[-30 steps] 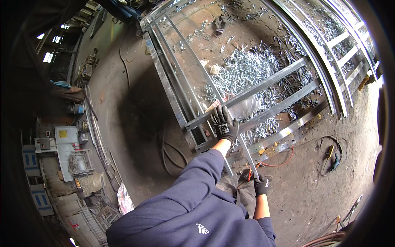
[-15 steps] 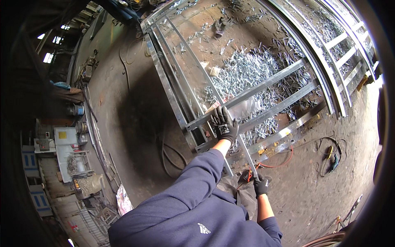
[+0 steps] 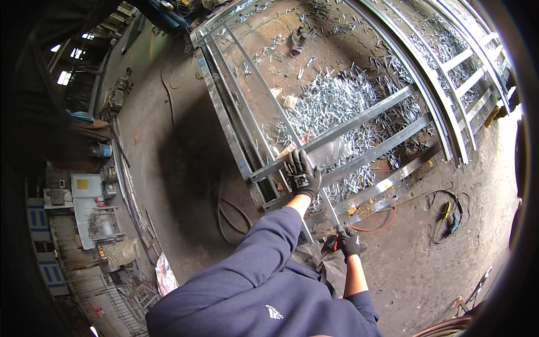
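Galvanised steel frame (image 3: 359, 121) lay flat on the dirt floor, unmoved against half a second before. Long diagonal bar (image 3: 269, 101) crossed it. Left hand (image 3: 302, 175) stayed clamped around the bar; right hand (image 3: 349, 242) gripped its near end. Metal offcuts (image 3: 337, 98) lay beneath.

Metal workshop: steel frames (image 3: 359, 121), scattered offcuts (image 3: 337, 95), dirt floor (image 3: 168, 168).

The right hand (image 3: 349, 242) hides whatever it grips (something red-handled). At two o'clock, the curved metal frame (image 3: 449, 106) runs off the rim. The heap of small silvery pieces (image 3: 337, 101) is too fine to identify.
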{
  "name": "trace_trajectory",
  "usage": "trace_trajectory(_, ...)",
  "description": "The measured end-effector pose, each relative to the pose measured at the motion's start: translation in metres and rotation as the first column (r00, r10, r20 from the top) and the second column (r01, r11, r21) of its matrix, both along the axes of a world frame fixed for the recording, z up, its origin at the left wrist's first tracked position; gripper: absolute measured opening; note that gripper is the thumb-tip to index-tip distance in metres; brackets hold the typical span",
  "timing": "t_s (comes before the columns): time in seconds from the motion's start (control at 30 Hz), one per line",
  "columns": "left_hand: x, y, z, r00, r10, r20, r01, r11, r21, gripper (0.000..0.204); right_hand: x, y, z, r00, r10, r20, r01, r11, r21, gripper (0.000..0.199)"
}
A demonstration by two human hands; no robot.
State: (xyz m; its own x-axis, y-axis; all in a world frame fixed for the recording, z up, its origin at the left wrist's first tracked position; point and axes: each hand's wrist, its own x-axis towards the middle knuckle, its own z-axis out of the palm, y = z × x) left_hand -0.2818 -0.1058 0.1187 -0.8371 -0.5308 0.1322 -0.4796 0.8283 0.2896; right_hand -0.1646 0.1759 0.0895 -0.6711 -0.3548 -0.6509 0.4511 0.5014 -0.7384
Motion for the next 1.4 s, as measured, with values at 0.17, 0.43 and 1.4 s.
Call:
trace_trajectory(0.17,-0.002,-0.003,-0.029,0.989,0.057,0.135,-0.057,0.998,-0.005,0.089,-0.030,-0.017,-0.001,0.957,0.202,-0.208,-0.196,0.979,0.047,0.034)
trace_trajectory(0.43,-0.003,0.002,0.003,0.990,-0.104,-0.097,0.077,0.965,-0.250,0.082,-0.282,0.135,0.052,0.528,-0.120,-0.840,0.436,0.888,0.147,0.045)
trace_trajectory(1.4,0.227,0.396,-0.002,0.928,0.058,0.369,-0.246,-0.649,0.720,0.053,0.233,0.543,0.100,0.873,-0.261,0.411,0.130,0.939,0.320,0.034)
